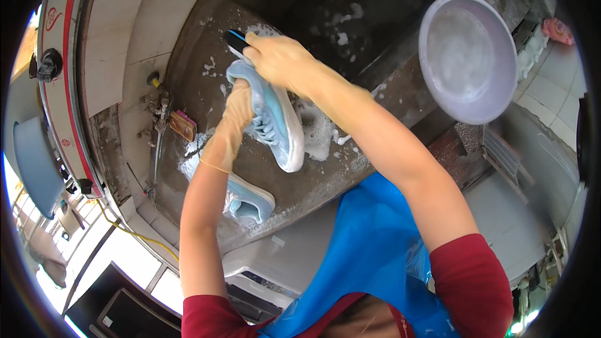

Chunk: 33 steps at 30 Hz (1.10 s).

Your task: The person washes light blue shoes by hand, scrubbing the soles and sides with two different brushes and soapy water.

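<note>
A light blue lace-up sneaker (pixel 277 122) with a white sole is tilted over the wet slab, toe pointing down towards me. My left hand (pixel 238 103), in a thin translucent glove, is pushed into its opening and holds it from inside; the fingers are hidden. In my right hand (pixel 281 58), gloved too, is a brush (pixel 235 40) with a black, blue-striped handle, held at the sneaker's heel end. The brush's bristles are mostly hidden. The matching sneaker (pixel 256 202) lies near the slab's front edge, partly behind my left forearm.
White suds (pixel 317 136) lie on the concrete slab (pixel 300 206). A wooden brush (pixel 183 125) with purple bristles rests near a metal tap (pixel 162 108). A lilac basin (pixel 504 65) of foamy water stands at the right. A gas stove (pixel 63 89) is at the left, beyond the tiles.
</note>
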Each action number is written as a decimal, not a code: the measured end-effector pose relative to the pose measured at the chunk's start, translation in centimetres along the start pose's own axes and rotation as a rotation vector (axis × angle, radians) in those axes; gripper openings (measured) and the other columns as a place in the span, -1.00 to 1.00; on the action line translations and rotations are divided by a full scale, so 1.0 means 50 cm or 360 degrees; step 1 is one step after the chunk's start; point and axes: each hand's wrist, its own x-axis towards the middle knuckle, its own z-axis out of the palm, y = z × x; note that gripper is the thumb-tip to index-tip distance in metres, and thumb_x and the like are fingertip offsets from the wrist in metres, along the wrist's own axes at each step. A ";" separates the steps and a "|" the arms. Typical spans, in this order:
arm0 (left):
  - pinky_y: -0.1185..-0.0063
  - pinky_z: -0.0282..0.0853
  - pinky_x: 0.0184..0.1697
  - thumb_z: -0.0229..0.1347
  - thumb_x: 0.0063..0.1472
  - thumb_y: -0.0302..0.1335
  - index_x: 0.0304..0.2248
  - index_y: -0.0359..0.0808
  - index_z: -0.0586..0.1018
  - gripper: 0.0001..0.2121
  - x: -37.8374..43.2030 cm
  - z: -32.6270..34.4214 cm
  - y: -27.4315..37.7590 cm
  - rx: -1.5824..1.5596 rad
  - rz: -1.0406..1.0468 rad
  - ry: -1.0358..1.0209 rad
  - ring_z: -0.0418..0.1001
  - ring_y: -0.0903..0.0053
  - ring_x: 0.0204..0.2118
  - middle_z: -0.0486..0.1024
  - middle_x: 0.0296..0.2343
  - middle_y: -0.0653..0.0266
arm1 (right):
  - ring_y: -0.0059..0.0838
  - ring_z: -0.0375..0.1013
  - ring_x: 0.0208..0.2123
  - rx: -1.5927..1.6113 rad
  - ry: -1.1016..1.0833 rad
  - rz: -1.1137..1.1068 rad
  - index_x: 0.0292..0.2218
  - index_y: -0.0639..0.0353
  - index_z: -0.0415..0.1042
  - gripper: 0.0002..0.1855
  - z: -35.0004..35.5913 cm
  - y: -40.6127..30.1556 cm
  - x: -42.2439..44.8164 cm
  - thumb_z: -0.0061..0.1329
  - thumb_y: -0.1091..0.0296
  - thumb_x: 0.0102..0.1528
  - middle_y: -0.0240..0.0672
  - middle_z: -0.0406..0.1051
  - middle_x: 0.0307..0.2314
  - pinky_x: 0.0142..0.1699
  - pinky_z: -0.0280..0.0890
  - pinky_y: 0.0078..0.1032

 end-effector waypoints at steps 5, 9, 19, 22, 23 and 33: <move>0.47 0.35 0.12 -0.05 0.38 -0.41 0.03 -0.24 0.51 -0.71 0.026 0.020 0.065 -0.0180 -0.0261 0.0110 0.46 0.39 0.02 0.53 -0.05 0.21 | 0.11 0.48 -0.08 -0.0048 -0.0305 0.0125 0.02 0.26 0.44 -0.56 -0.066 -0.012 -0.040 -0.21 0.10 0.34 0.09 0.52 -0.19 0.01 0.37 -0.15; 0.49 0.40 0.04 0.01 0.38 -0.35 -0.06 -0.21 0.55 -0.77 0.032 0.033 0.098 0.0608 0.0051 0.0070 0.52 0.41 -0.11 0.59 -0.14 0.24 | 0.05 0.42 0.06 -0.0124 -0.0152 0.0100 0.23 0.09 0.29 -0.47 -0.050 0.007 -0.129 -0.31 0.05 0.36 0.09 0.45 -0.01 0.13 0.33 -0.14; 0.57 0.41 0.00 -0.02 0.41 -0.45 0.00 -0.23 0.52 -0.77 0.026 0.013 0.160 0.0349 -0.0146 0.0157 0.49 0.56 -0.10 0.54 -0.15 0.33 | 0.11 0.50 -0.06 -0.0006 0.0143 -0.0103 0.29 0.12 0.23 -0.45 -0.002 0.030 -0.230 -0.16 0.12 0.37 0.10 0.49 -0.09 0.01 0.39 -0.20; 0.55 0.40 -0.03 0.00 0.36 -0.45 -0.04 -0.23 0.53 -0.78 0.038 0.021 0.152 0.0326 -0.0130 0.0188 0.49 0.51 -0.13 0.54 -0.18 0.30 | 0.08 0.47 0.02 -0.0083 -0.0024 -0.0053 0.25 0.17 0.29 -0.49 -0.035 0.004 -0.125 -0.15 0.15 0.37 0.08 0.47 -0.02 0.08 0.38 -0.28; 0.54 0.40 -0.04 0.01 0.35 -0.45 -0.06 -0.23 0.54 -0.78 0.043 0.024 0.148 0.0327 -0.0125 0.0192 0.49 0.50 -0.14 0.54 -0.19 0.29 | 0.14 0.45 0.01 -0.0164 0.0084 -0.0238 0.24 0.17 0.28 -0.49 -0.024 0.025 -0.101 -0.15 0.15 0.37 0.11 0.46 -0.02 0.06 0.39 -0.29; 0.46 0.40 -0.14 0.10 0.18 -0.44 -0.20 -0.24 0.58 -0.81 0.052 0.043 0.143 0.0329 -0.0133 0.0226 0.49 0.36 -0.24 0.54 -0.30 0.19 | 0.19 0.48 -0.11 0.0123 0.0200 -0.0146 0.27 0.10 0.24 -0.47 -0.013 0.058 -0.204 -0.11 0.20 0.35 0.20 0.48 -0.19 -0.08 0.40 -0.17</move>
